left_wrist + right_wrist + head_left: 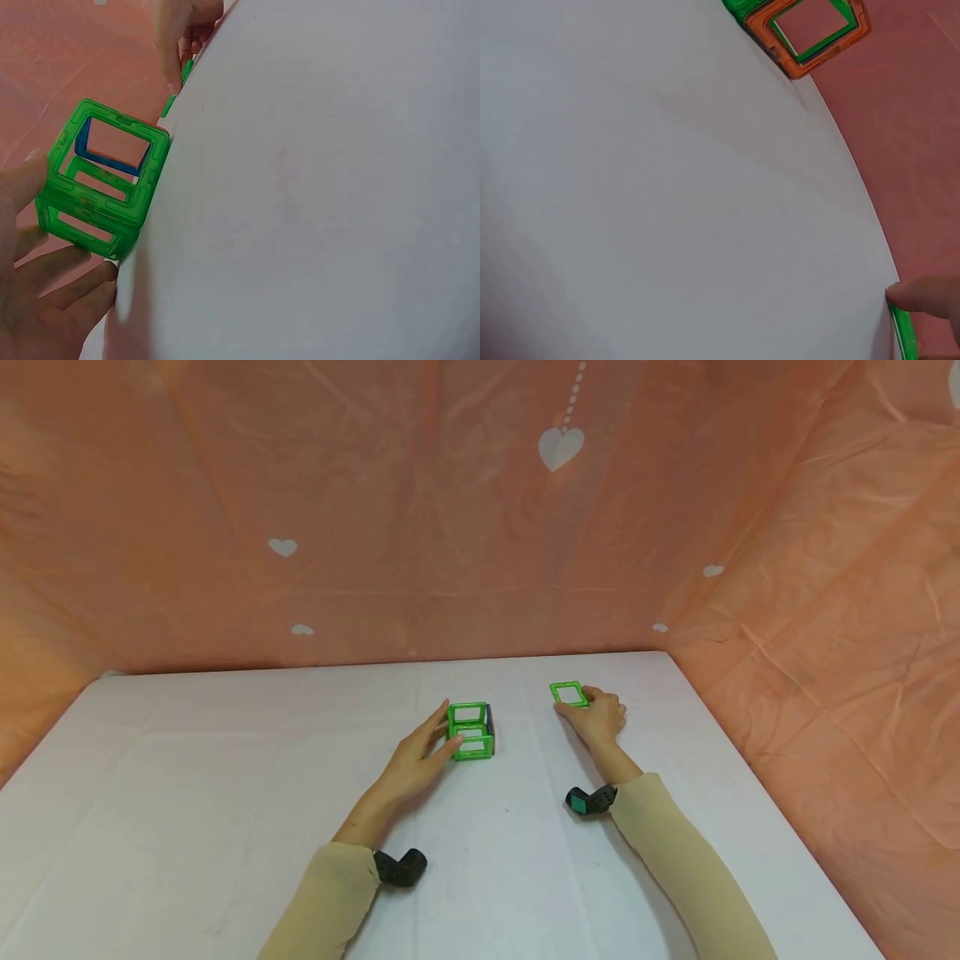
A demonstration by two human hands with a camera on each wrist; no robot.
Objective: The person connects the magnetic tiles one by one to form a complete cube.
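Note:
A small box of square magnetic tiles (474, 737) stands on the white table, with green frames on the sides toward me. A blue frame (112, 163) shows through its opening, and an orange frame (769, 39) forms the side seen in the right wrist view. My left hand (412, 764) holds the box from the left, thumb against the near green frame and fingers along the side. To the right, my right hand (597, 720) pinches a single green square tile (565, 684) by its edge, low over the table. Only part of that tile (905, 330) appears in the right wrist view.
The table wears a white cloth (225, 793). An orange curtain (420, 527) with pale hearts rises behind its far edge and along the right side. Black wrist cameras (401, 868) sit at both sleeve cuffs.

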